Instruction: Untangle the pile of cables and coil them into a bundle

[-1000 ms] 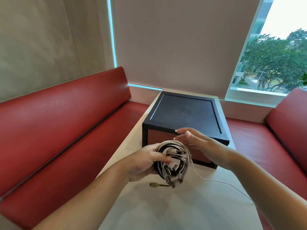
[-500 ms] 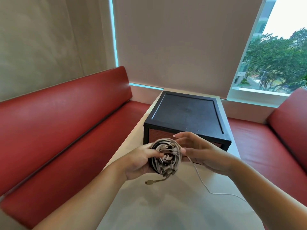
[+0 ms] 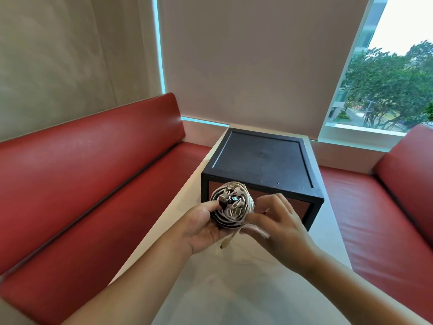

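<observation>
A round coil of white and black cables [image 3: 230,205] is held upright above the white table [image 3: 234,289], with several plug ends bunched in its middle. My left hand [image 3: 201,225] grips the coil from the left and below, thumb pressed onto its face. My right hand [image 3: 278,221] is at the coil's right edge, fingers curled and pinching a white strand there. One loose connector end [image 3: 225,243] dangles under the coil between my hands.
A black-framed box with reddish sides [image 3: 261,171] stands on the table just behind the coil. Red padded benches run along the left [image 3: 82,184] and right [image 3: 386,207]. A window with a lowered blind is behind.
The long white tail that trailed across the table to the right is gone from view, drawn into the coil. My right hand has curled in against the coil's right edge. The bundle looks tighter.
</observation>
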Available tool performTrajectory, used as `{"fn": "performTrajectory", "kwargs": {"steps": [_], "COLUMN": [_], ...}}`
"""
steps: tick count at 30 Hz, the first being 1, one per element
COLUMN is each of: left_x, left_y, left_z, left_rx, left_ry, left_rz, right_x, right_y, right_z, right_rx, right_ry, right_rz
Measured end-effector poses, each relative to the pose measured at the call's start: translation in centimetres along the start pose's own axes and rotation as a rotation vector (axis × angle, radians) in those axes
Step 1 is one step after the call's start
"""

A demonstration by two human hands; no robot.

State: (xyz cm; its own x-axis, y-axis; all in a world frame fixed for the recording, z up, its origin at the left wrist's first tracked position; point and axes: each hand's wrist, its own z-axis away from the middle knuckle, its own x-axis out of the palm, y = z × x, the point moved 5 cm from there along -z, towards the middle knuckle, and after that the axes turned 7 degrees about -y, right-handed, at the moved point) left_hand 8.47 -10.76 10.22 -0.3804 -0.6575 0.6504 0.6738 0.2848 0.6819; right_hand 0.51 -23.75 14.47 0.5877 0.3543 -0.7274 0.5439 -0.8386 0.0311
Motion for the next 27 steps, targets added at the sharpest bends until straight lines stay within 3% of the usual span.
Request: {"fn": "performTrajectory", "kwargs": {"steps": [7,13,17,21,24,27], "left_x": [1.5,1.4,1.8,2.1,2.3,2.2], "left_y": [-0.2,-0.1,-0.3,-0.8,-0.9,-0.8], "left_z": [0.0,-0.2,0.0,0.2,0.2,0.3], "left_rx": [0.046,0.123,0.207,0.273,0.3,0.316], "left_ry": [-0.005,0.035,0.054,0.106,0.111,0.08], "left_rz": [0.016,0.073,0.039,0.011,-0.005,-0.058], "right_x": [0.0,-0.1,-0.7,-0.7,-0.3,0.8], "right_y": [-1.7,-1.3,-1.3,-0.5,0.3,1.4], "right_z": [-1.1,-1.5,-1.5,-1.5,-1.4,-1.4], "right_rx": [-0.183,-0.097,-0.045,0.112,0.424,0.69], "right_ry": [-0.014,-0.066,-0.024,0.008,0.045,-0.087], "right_rz": [0.218,0.01,0.063,-0.025,-0.21,-0.472]}}
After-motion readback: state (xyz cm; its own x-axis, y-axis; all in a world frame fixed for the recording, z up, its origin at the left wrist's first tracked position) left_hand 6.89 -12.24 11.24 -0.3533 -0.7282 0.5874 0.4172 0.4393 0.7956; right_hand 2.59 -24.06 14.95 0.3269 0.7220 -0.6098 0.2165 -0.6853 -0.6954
